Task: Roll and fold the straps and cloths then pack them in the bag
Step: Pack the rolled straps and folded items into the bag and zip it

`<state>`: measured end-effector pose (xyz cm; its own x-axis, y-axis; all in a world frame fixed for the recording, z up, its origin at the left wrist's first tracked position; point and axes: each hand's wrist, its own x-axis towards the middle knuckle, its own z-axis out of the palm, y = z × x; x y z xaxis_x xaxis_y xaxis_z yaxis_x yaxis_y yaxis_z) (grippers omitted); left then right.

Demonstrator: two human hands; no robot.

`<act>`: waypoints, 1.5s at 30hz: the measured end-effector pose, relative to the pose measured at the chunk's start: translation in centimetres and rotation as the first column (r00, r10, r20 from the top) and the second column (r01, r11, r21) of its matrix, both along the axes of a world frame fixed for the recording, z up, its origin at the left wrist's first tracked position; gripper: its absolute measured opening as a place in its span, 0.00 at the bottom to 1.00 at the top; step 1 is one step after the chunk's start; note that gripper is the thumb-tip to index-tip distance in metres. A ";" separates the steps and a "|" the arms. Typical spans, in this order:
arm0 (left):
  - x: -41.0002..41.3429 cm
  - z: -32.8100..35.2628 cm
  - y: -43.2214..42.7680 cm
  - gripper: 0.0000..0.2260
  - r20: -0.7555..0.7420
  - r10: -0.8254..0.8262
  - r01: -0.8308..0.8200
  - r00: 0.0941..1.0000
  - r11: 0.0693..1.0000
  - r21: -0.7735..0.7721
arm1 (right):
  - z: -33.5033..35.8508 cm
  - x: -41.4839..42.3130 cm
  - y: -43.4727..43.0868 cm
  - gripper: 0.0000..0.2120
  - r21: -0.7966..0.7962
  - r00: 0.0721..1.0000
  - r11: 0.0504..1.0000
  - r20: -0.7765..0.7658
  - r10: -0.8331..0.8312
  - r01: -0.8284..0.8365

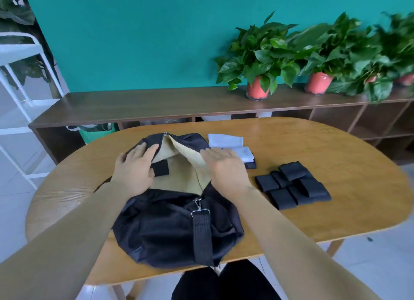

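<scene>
A black duffel bag (170,228) lies unzipped on the wooden table (336,210), its beige lining showing. My left hand (132,167) rests on the bag's left flap, fingers straight. My right hand (224,167) presses flat on the right flap, spreading the mouth. One black folded strap (160,168) lies inside the bag by my left thumb. Several folded black straps (293,185) are piled on the table to the right. Two folded pale blue cloths (225,140) lie beyond the bag, one partly behind my right hand, above another black strap (251,165).
A dark wooden shelf unit (156,105) runs along the teal wall with potted plants (259,60) on it. A white metal rack (20,93) stands at the left. The bag's shoulder strap (202,237) hangs over the table's near edge.
</scene>
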<state>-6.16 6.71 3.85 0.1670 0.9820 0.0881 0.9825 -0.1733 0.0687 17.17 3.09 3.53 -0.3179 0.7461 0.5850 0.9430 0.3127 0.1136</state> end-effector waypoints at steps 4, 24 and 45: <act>1.0 0.4 -0.8 0.31 -0.133 0.063 -0.068 0.989 0.997 -0.040 | -3.7 8.5 -3.0 0.23 -0.121 0.972 0.966 -0.025 -0.234 0.230; 0.8 1.0 -1.2 0.36 -0.181 0.090 -0.106 0.979 0.991 -0.078 | -5.8 10.9 -1.8 0.09 -0.297 0.869 0.818 0.118 -0.481 0.493; -2.0 0.2 -0.1 0.37 -0.024 -0.056 0.056 0.998 0.998 0.000 | -3.4 -9.4 5.4 0.08 -0.293 0.912 0.937 0.406 -0.061 0.193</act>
<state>-8.13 6.63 4.03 0.2238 0.9710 0.0841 0.9726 -0.2280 0.0447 7.73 8.48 0.11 -0.3582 0.9200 0.1592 0.8789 0.2748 0.3898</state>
